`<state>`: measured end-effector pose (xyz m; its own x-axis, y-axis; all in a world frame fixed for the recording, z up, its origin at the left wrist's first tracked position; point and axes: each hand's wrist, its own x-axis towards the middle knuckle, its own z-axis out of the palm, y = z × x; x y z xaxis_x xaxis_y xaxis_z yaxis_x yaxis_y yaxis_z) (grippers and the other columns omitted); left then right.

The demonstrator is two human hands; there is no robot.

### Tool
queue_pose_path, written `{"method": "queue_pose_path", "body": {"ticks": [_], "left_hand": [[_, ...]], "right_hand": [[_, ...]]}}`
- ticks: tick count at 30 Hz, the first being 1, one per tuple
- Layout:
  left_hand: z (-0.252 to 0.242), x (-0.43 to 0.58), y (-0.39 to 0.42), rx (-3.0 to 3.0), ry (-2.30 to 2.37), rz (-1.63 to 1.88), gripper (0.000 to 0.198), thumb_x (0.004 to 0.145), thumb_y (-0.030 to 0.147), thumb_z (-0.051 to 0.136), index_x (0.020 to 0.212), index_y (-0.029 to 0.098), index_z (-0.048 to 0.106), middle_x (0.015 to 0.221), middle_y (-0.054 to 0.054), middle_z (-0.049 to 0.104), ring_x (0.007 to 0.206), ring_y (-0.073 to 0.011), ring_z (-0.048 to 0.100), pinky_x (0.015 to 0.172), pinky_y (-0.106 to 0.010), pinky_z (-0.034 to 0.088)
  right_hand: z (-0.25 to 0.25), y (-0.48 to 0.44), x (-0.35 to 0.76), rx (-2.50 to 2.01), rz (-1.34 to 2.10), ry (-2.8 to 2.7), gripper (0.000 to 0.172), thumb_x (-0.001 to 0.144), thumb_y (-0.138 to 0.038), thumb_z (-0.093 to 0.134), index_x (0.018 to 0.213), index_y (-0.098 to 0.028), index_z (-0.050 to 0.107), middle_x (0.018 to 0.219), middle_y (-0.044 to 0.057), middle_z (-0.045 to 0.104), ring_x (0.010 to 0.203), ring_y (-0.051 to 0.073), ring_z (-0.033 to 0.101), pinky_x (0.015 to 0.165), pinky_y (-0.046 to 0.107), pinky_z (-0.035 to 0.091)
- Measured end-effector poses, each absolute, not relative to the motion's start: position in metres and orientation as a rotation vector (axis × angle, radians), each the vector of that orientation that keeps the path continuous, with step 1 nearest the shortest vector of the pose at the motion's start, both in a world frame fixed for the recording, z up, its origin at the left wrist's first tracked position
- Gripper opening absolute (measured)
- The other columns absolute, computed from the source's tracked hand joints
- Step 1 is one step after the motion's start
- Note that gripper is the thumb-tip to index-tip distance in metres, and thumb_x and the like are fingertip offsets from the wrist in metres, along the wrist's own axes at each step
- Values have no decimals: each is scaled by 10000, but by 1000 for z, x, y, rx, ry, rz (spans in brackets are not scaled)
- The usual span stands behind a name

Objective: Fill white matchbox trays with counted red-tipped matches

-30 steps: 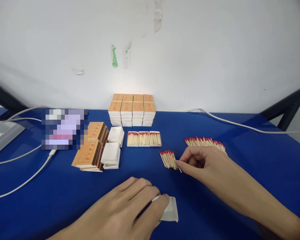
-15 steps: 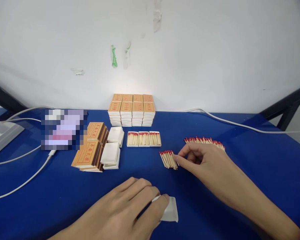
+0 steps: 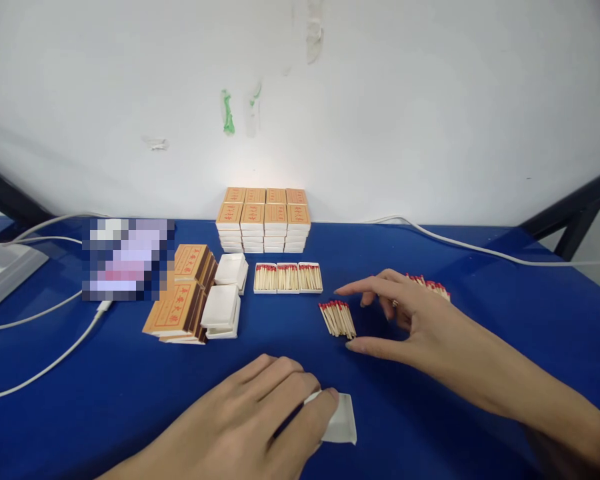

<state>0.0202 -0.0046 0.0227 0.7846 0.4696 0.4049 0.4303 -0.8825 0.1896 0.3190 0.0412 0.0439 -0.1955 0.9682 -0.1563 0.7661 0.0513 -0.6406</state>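
Note:
My left hand (image 3: 265,413) lies near the front of the blue table (image 3: 480,413), fingers closed on a small white matchbox tray (image 3: 343,420). My right hand (image 3: 395,313) hovers open just right of a small bundle of red-tipped matches (image 3: 337,318), index finger stretched above it and thumb below it, holding nothing. Behind that hand lies a larger pile of loose matches (image 3: 433,287), partly hidden by the fingers.
Three match-filled trays (image 3: 288,277) sit in a row mid-table. Behind them stands a stack of orange matchboxes (image 3: 264,219). To the left lie orange sleeves (image 3: 180,300), empty white trays (image 3: 225,300), a blurred object and white cables (image 3: 45,367).
My right hand has opened from a pinch at the bundle's lower right corner and spread index finger and thumb around its right side. The left hand has not moved.

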Motion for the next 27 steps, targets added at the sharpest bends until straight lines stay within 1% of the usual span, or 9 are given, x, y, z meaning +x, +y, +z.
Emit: {"method": "queue_pose_path", "body": {"ticks": [2,4,9,13,15,19,22,25,27], "left_hand": [[21,21,-4,2874,717,721,281,1135,72,556,1362,108,718,1124,-75,802,1026,-276,809,950,-448,717],[20,22,-3,2863,707,750,264,1138,74,561,1348,102,718,1105,-79,798,1024,-270,810,946,-432,716],[18,22,-2,2870,692,756,260,1147,81,556,1349,102,718,1099,-78,795,1028,-259,809,945,-414,714],[16,22,-2,2870,714,747,267,1136,74,570,1358,107,716,1103,-73,797,1010,-270,805,947,-445,718],[16,22,-2,2873,692,720,263,1145,110,591,1377,105,715,1110,-76,794,1023,-278,805,950,-450,719],[17,20,-3,2886,685,707,286,1143,113,594,1403,102,712,1143,-82,793,1044,-285,805,947,-458,724],[17,19,-4,2893,715,696,309,1127,79,582,1404,110,716,1165,-82,799,1061,-290,808,957,-475,724],[16,21,-3,2872,692,699,308,1115,69,592,1397,102,712,1132,-82,794,1029,-284,803,936,-462,724],[15,22,-3,2862,686,731,284,1128,86,591,1386,102,707,1126,-83,792,1012,-279,799,921,-451,722]], "right_hand": [[43,43,322,-1748,907,-2096,643,921,-667,887,1508,-459,725,1240,32,707,994,247,627,887,395,527],[42,46,322,-1759,915,-2121,633,932,-626,892,1520,-468,717,1228,30,693,1010,252,615,904,399,513],[41,52,320,-1706,917,-2124,496,959,-555,893,1425,-437,773,1190,17,684,1009,242,607,911,388,491],[38,53,319,-1672,908,-2113,400,967,-531,887,1342,-417,810,1148,8,691,954,225,604,861,377,493],[38,53,320,-1673,909,-2097,409,962,-544,890,1342,-420,805,1127,1,700,940,221,608,833,371,496],[41,49,324,-1689,901,-2012,497,942,-667,878,1364,-422,781,1078,-7,723,886,215,627,772,361,516],[44,46,329,-1723,760,-1897,442,983,-690,808,1293,-374,801,972,3,728,795,214,632,723,371,519],[41,45,332,-1823,450,-1838,335,1008,-622,765,1135,-322,843,909,29,733,749,226,642,693,392,497],[37,46,331,-1908,274,-1833,275,1020,-552,744,1058,-305,858,917,41,741,749,234,658,688,401,487]]}}
